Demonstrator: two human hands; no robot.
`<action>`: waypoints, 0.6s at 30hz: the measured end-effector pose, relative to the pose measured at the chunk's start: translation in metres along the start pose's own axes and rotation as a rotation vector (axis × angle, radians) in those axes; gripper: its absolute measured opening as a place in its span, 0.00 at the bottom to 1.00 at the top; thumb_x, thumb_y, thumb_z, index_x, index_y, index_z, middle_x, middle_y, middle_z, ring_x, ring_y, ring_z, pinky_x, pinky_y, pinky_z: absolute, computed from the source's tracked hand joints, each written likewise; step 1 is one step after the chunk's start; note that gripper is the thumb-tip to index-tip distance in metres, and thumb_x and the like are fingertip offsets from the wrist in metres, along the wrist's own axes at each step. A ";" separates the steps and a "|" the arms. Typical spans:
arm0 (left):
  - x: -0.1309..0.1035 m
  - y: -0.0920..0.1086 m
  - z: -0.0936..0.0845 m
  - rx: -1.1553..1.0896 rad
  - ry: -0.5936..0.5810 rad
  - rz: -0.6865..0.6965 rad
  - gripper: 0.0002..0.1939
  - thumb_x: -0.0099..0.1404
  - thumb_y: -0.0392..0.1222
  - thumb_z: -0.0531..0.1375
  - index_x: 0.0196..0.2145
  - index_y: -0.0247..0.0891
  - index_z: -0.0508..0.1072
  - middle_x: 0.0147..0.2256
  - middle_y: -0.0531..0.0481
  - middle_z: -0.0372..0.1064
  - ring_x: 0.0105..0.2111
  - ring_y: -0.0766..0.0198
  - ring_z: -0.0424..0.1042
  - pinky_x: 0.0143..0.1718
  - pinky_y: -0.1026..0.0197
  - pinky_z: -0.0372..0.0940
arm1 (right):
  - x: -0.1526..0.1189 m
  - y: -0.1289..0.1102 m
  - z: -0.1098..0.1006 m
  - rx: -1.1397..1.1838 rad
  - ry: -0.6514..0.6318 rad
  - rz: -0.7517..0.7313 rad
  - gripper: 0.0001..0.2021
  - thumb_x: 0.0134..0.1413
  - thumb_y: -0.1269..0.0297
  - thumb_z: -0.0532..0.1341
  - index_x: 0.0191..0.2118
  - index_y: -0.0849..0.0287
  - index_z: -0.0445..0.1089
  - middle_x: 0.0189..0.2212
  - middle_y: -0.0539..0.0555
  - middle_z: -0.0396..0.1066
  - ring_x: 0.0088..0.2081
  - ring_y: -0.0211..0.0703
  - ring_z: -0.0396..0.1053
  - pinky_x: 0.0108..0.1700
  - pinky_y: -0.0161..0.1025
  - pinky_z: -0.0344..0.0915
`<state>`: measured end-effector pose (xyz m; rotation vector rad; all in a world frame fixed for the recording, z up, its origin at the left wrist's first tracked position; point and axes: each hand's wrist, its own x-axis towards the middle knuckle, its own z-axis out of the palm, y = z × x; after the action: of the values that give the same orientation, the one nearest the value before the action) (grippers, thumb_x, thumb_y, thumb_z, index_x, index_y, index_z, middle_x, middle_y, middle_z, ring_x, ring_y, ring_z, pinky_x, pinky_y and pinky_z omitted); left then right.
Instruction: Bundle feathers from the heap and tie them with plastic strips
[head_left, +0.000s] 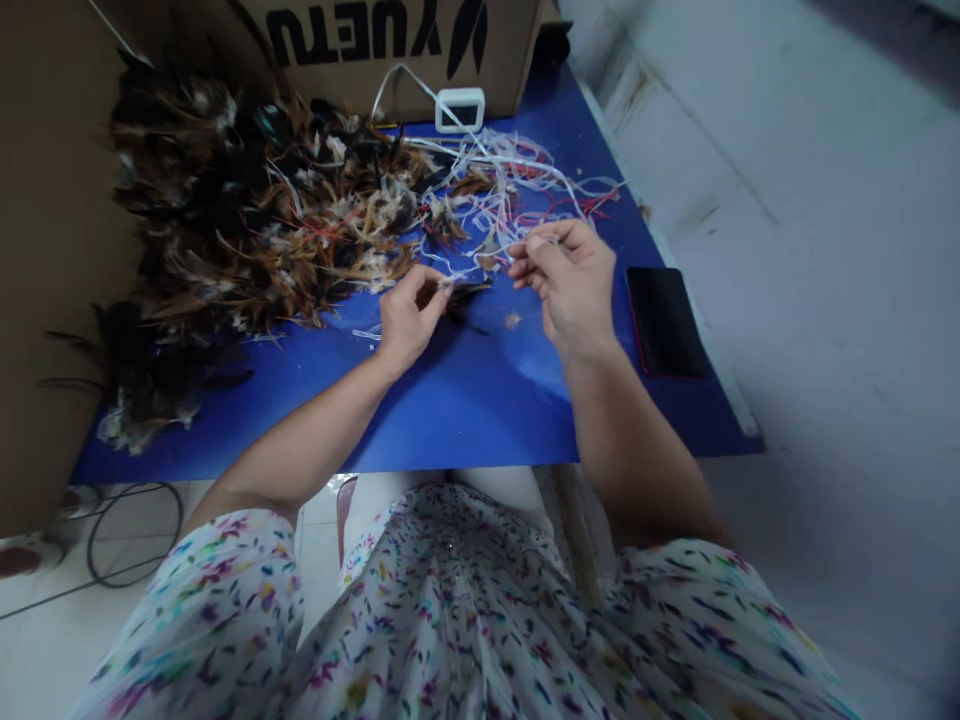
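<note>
Over the middle of the blue table, my left hand point(411, 312) pinches the quill end of a small dark feather piece point(469, 290), whose dark tips stick out to the right below the fingers. My right hand point(574, 275) is closed on a thin whitish string point(480, 266) that runs across to the left fingertips. A tangle of white and red strings point(517, 165) lies just beyond both hands. To the left spreads a large heap of brown and black feathers point(300, 220).
A cardboard box point(352, 75) with black lettering stands at the back, a small white device point(460, 110) before it. At the right edge lies a dark phone point(667, 322). More cardboard point(52, 250) rises at the left; a black feather bunch point(150, 360) sits near it.
</note>
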<state>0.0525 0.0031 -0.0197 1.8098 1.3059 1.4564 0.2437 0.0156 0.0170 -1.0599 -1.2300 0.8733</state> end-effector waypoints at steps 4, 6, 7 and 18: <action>0.001 0.002 -0.005 0.093 0.001 0.119 0.02 0.63 0.39 0.63 0.34 0.40 0.75 0.34 0.50 0.76 0.34 0.65 0.75 0.39 0.62 0.71 | 0.017 0.015 -0.017 -0.053 0.180 -0.103 0.08 0.61 0.55 0.61 0.36 0.53 0.66 0.27 0.48 0.71 0.25 0.38 0.71 0.28 0.38 0.69; 0.000 0.003 -0.005 0.124 -0.017 0.163 0.05 0.62 0.34 0.62 0.36 0.40 0.76 0.38 0.49 0.78 0.39 0.63 0.76 0.44 0.61 0.71 | 0.026 0.023 -0.029 -0.141 0.232 -0.173 0.08 0.61 0.55 0.61 0.36 0.52 0.66 0.28 0.49 0.70 0.26 0.40 0.71 0.29 0.41 0.69; 0.000 0.004 -0.005 0.129 -0.023 0.179 0.08 0.61 0.32 0.61 0.38 0.40 0.76 0.39 0.49 0.78 0.41 0.63 0.77 0.46 0.60 0.71 | 0.029 0.026 -0.035 -0.210 0.217 -0.201 0.08 0.62 0.54 0.60 0.38 0.52 0.67 0.30 0.51 0.70 0.30 0.43 0.72 0.31 0.43 0.70; -0.004 0.008 -0.004 0.016 -0.003 0.085 0.16 0.71 0.47 0.57 0.54 0.42 0.67 0.45 0.45 0.79 0.46 0.61 0.79 0.50 0.60 0.71 | 0.009 0.001 -0.036 -0.770 0.241 -0.458 0.11 0.57 0.75 0.57 0.40 0.52 0.72 0.43 0.58 0.73 0.53 0.55 0.66 0.58 0.57 0.60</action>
<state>0.0516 -0.0053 -0.0134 1.8979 1.2564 1.4910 0.2804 0.0185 0.0180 -1.3463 -1.5530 -0.1117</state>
